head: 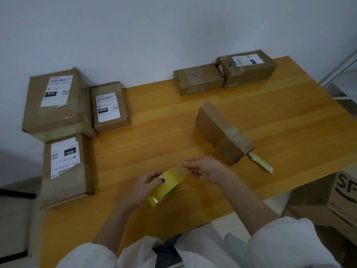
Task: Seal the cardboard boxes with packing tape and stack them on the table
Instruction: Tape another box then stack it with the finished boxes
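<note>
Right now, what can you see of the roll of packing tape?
The roll of packing tape is a glossy, yellow-tinted, translucent plastic roll. It sits tilted over the near part of the wooden table, and it is unclear whether its lower edge touches the wood. The left hand grips it from the left side. A short, clear strip is drawn out up and to the right, and the right hand pinches its free end. It touches no box.
</note>
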